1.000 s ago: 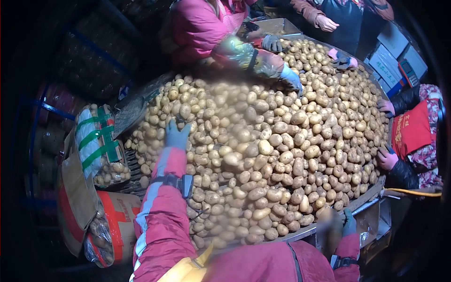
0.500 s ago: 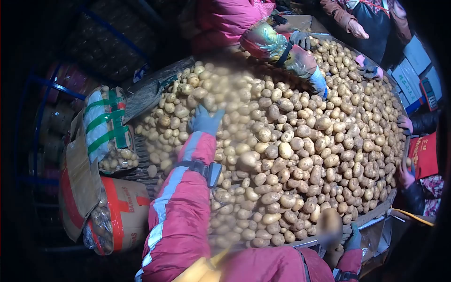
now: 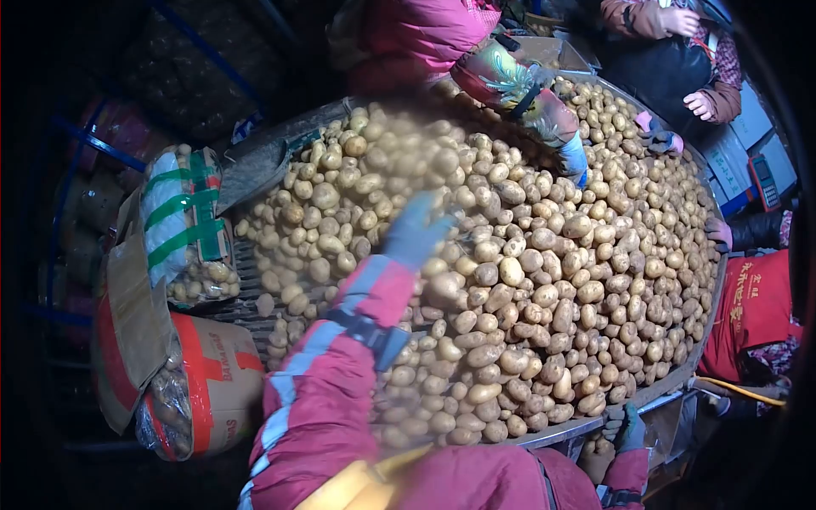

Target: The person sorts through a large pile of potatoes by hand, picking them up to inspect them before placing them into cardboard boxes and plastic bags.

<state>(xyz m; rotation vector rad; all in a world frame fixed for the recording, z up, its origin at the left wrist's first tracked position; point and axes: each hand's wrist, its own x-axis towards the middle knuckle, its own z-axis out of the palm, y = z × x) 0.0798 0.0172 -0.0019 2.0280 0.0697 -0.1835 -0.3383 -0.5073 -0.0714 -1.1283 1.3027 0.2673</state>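
Observation:
My left hand (image 3: pixel 415 231), in a blue glove, reaches over a broad heap of potatoes (image 3: pixel 544 293). It is open and slightly blurred, with fingers extended over the potatoes and nothing visibly held. My right hand (image 3: pixel 630 429), in a grey-green glove, is low at the near rim (image 3: pixel 544 435) of the sorting table. Its fingers are curled beside brown, potato-like shapes (image 3: pixel 597 457) just below the rim; I cannot tell what they grip.
Opposite, a person's blue-gloved hand (image 3: pixel 573 160) reaches into the heap. Other people's gloved hands (image 3: pixel 660 136) rest along the far right edge. At left stand a taped bag of potatoes (image 3: pixel 189 225) and a cardboard box (image 3: pixel 223 374). A yellow cable (image 3: pixel 739 389) runs at right.
My left hand has moved right and slightly down across the heap. A blurred potato near my right hand is no longer above the rim. At upper right, a person's bare hands have shifted.

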